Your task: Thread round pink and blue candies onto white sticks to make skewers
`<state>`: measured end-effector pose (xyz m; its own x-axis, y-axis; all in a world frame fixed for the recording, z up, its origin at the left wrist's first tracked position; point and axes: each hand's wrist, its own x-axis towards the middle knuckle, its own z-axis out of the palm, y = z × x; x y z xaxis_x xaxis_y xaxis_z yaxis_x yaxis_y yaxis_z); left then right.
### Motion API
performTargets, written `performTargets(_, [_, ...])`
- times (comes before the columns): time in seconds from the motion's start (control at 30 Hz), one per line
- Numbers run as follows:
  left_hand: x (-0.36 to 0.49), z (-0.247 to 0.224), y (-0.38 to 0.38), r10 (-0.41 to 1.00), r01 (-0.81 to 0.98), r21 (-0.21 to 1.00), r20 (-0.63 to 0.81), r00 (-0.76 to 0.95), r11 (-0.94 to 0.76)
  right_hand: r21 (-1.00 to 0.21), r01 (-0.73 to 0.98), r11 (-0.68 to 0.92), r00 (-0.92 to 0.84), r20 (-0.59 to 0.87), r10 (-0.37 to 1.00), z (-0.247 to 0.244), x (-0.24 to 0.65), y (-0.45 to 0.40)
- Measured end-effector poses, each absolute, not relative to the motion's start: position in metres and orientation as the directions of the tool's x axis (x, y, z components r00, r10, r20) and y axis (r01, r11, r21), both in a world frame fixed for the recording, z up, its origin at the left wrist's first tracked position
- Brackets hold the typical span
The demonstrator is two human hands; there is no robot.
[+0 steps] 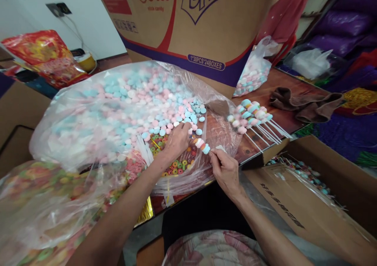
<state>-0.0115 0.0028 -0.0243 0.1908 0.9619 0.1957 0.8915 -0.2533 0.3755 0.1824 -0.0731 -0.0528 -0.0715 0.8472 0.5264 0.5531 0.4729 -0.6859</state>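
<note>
A pale wall with a socket (pixel 55 10) stands behind a reddish-brown table (pixel 266 87), and purple sacks (pixel 341 26) are stacked at the far right. A large printed carton (pixel 165 26), marked 1*30PCS*24BOXES, rises at the back of the table; beside it, part of a person in a red top (pixel 287 14) shows.

A big clear plastic bag (pixel 44 128) lies spread across the table, full of pink, white and blue button-shaped candies (pixel 129 97). Small ring candies (pixel 178 167) in green, yellow and red lie at its near edge, next to a bundle of white sticks (pixel 144 150). Another bag of rings (pixel 32 187) fills the lower left.

The right hand (pixel 226 169) pinches 1 end of a candy skewer (pixel 202 145) between thumb and finger. The skewer, banded in blue, white, pink and orange, slants up toward the left hand, over the front of the spread bag. The left hand (pixel 178 140) reaches in among the button candies, fingers bent; whether it grips any, I cannot tell.

To the right, loaded skewers (pixel 250 114) lie in a pile, their bare sticks pointing toward an open cardboard box (pixel 279 199). Dark brown cloth (pixel 306 103) lies behind them.
</note>
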Motion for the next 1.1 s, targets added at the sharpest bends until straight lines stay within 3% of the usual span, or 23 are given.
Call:
performTargets(0.1, [-0.015, -0.023, -0.006, 0.977, 0.77, 0.619, 0.213, 0.021, -0.152, -0.719, 0.523, 0.457, -0.07, 0.499, 0.864, -0.051, 0.184, -0.072])
performTargets(0.2, [-0.019, -0.023, -0.02, 0.988, 0.421, 0.905, 0.118, -0.099, -0.066, -0.771, 0.469, 0.431, -0.08, 0.449, 0.89, -0.047, 0.184, -0.074])
performTargets(0.3, [-0.02, -0.024, -0.036, 0.99, 0.106, 0.994, 0.029, -0.138, -0.015, -0.799, 0.428, 0.423, -0.111, 0.418, 0.901, -0.042, 0.178, -0.079])
performTargets(0.4, [-0.02, -0.024, -0.048, 0.979, 0.009, 0.999, 0.04, -0.2, -0.039, -0.798, 0.403, 0.448, -0.16, 0.421, 0.893, -0.04, 0.171, -0.085])
performTargets(0.8, [-0.024, -0.042, -0.054, 0.953, 0.248, 0.957, 0.205, -0.223, -0.148, -0.789, 0.441, 0.427, -0.193, 0.381, 0.904, -0.04, 0.167, -0.085])
performTargets(1.1, [-0.03, -0.035, -0.058, 0.92, 0.635, 0.722, 0.389, -0.046, -0.273, -0.779, 0.469, 0.417, -0.279, 0.317, 0.906, -0.039, 0.169, -0.083])
